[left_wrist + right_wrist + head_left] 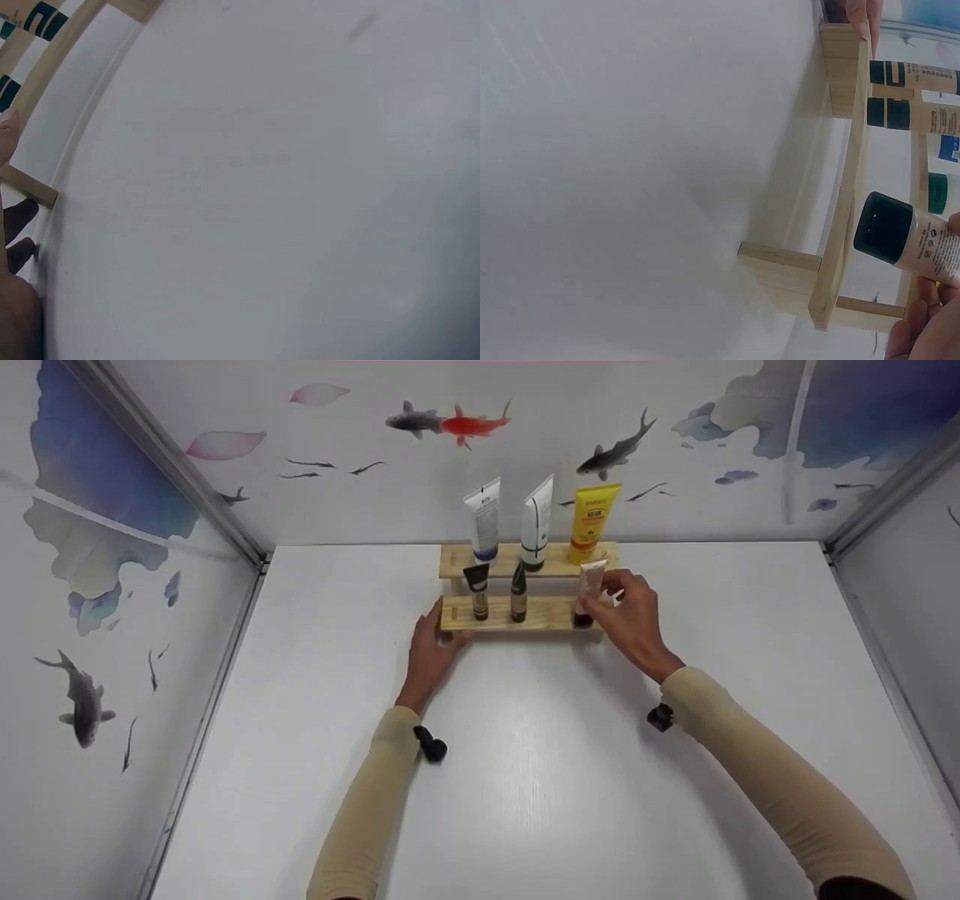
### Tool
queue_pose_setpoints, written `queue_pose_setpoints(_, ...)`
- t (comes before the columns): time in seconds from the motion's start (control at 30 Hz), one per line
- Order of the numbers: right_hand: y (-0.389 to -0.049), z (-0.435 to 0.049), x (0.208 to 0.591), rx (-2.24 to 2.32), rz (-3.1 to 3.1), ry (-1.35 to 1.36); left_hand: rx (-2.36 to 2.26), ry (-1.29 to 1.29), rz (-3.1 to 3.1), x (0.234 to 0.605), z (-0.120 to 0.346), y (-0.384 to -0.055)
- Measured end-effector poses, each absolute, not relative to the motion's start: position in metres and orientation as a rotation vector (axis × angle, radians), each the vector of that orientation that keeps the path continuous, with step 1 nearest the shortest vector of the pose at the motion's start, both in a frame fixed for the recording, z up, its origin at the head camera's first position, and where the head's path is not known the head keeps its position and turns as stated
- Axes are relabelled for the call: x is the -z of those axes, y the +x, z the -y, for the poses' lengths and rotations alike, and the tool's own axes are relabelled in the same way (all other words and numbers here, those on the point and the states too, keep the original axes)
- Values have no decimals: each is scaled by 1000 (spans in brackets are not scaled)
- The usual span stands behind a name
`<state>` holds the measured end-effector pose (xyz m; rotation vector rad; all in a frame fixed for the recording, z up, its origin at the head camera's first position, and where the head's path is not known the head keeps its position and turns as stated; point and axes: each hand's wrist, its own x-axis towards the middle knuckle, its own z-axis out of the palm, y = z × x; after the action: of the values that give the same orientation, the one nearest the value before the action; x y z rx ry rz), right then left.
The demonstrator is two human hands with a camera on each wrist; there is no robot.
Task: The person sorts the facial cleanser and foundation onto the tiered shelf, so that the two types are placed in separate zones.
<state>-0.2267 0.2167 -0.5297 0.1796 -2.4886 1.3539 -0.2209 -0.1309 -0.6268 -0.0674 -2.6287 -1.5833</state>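
Observation:
A two-step wooden rack (551, 615) stands toward the back of the white table. My left hand (431, 656) holds the rack's left end; in the left wrist view its thumb (7, 135) lies against the front board. My right hand (636, 619) pinches a pale pink tube (590, 579), black cap down, at the right of the lower step. In the right wrist view that tube (930, 244) is tilted, its cap clear of the front board. On the same step stand a black-topped tube (480, 596) and a slim dark-tipped tube (518, 598).
On the upper step stand a white tube with a blue cap (486, 521), a white tube with a dark line (536, 525) and a yellow tube (592, 521). Behind the rack rises a white wall panel (337, 510) with painted fish; more panels flank the table (510, 780).

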Motion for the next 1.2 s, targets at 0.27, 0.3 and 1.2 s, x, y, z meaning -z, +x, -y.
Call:
queue_pose_setpoints(0.27, -230, -210, 530, -1341, 2427, 254, 1528, -84, 2625, 623, 128, -222)
queue_pose_setpoints(0.3, -231, -209, 530, -1340, 2426, 257, 1526, -86, 2621, 623, 127, -222)
queue_pose_setpoints(1.2, -228, -198, 534, -1290, 2480, 293, 1624, -37, 2631, 627, 129, -218)
